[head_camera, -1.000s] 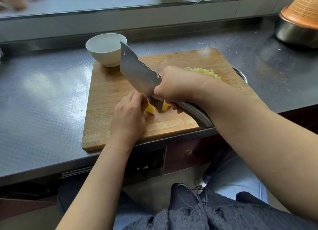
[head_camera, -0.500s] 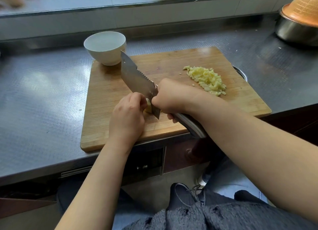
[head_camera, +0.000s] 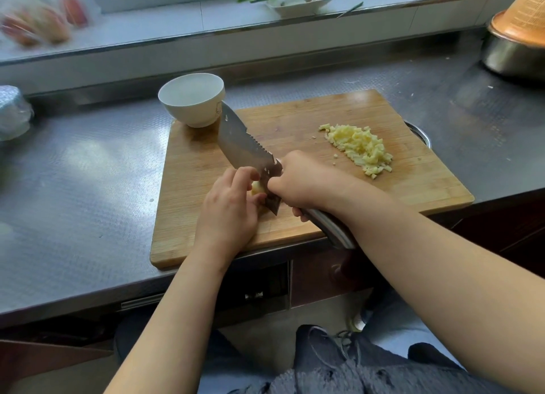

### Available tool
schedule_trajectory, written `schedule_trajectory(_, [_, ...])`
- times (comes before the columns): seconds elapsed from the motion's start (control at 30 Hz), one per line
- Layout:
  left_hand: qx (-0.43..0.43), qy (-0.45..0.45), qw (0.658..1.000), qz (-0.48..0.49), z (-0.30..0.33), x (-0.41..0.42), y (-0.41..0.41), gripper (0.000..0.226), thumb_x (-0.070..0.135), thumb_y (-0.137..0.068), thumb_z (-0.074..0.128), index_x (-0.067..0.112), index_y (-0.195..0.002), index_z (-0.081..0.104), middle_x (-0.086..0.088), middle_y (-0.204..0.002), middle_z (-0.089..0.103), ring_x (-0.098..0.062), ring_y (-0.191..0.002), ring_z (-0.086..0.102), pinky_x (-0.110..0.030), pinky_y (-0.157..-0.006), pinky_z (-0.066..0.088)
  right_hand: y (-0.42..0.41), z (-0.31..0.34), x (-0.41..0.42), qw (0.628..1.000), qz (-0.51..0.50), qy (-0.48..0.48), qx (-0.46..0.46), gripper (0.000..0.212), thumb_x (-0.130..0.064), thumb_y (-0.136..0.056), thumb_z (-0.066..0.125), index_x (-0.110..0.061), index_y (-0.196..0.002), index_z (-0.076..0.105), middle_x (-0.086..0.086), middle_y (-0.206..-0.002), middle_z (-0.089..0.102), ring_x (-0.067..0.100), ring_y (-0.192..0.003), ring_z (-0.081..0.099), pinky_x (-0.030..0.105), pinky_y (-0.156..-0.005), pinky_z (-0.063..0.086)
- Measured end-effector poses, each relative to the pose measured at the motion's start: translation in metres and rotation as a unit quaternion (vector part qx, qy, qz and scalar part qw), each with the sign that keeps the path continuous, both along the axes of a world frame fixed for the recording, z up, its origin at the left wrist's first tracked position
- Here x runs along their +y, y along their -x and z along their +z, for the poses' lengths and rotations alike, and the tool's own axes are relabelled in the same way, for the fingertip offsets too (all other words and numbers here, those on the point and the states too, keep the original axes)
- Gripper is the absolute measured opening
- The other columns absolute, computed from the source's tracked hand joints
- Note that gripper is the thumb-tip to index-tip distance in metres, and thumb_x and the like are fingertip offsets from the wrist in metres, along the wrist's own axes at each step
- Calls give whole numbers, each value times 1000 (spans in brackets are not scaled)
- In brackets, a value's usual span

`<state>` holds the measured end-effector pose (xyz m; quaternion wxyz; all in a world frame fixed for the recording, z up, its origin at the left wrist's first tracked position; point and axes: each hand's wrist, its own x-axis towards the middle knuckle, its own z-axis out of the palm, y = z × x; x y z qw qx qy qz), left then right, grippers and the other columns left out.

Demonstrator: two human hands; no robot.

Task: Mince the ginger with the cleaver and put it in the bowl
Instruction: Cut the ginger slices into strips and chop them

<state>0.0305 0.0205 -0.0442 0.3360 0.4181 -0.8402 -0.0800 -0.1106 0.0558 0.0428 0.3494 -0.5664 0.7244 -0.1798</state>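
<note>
My right hand (head_camera: pixel 298 184) clamps the steel cleaver (head_camera: pixel 247 146); left hand (head_camera: pixel 233 205) pinches the yellow ginger piece (head_camera: pixel 257 188) mid-frame. I'd tuck those fingertips (head_camera: pixel 250 174) back.

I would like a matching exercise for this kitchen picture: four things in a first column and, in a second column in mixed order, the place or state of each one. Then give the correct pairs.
Column 1
1. white bowl
2. minced ginger pile
3. cleaver
4. uncut ginger piece

Column 2
A. held by its handle in the right hand
B. at the far left corner of the cutting board, nothing visible inside
C. under the fingers of the left hand, against the blade
D. lying loose on the right part of the board

Pairs: 1-B, 2-D, 3-A, 4-C
</note>
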Motion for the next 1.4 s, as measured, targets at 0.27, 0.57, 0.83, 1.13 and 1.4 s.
schedule_trajectory(0.27, [8, -16, 1000, 8, 1, -1, 0, 23, 15, -85, 66, 17, -105, 53, 4, -92, 51, -17, -79, 51, -36, -67, 46, 8, 8, 4, 1000, 0, 14, -10, 16, -10, -94, 47, -9, -78, 49, 10, -58, 55, 20, -44, 55, 28, -42, 47])
schedule_trajectory(0.57, [14, -39, 999, 14, 3, 2, -1, 21, 16, -86, 66, 15, -102, 53, 3, -92, 53, -16, -81, 51, -37, -71, 48, 19, 21, 11, 998, -6, 39, -53, 14, -14, -96, 48, -2, -100, 54, 10, -64, 56, 16, -42, 54, 27, -44, 48])
schedule_trajectory(0.83, [-9, -65, 997, 28, 3, 3, -1, 44, 34, -79, 74, 16, -112, 51, 4, -105, 52, -20, -93, 54, -36, -80, 47, 39, 37, 17, 993, -30, 77, -81, 11, -13, -93, 48, -6, -91, 56, 10, -65, 56, 18, -46, 53, 26, -43, 45])
schedule_trajectory(1.13, [-26, -79, 996, 31, 8, 6, 6, 64, 43, -82, 69, 18, -135, 45, 0, -118, 58, -21, -109, 51, -43, -92, 47, 58, 31, 32, 992, -11, 122, -19, 23, -31, -97, 50, -13, -85, 57, 11, -70, 64, 23, -56, 62, 40, -54, 55])
schedule_trajectory(1.4, [202, 167, 962, 72, 49, -1, 8, 18, 15, -95, 57, 5, -110, 57, 0, -107, 56, -12, -96, 50, -48, -81, 48, 69, 6, 54, 959, 14, 185, 212, 42, -58, -85, 63, -32, -114, 45, -9, -98, 60, 21, -92, 61, 32, -67, 40])
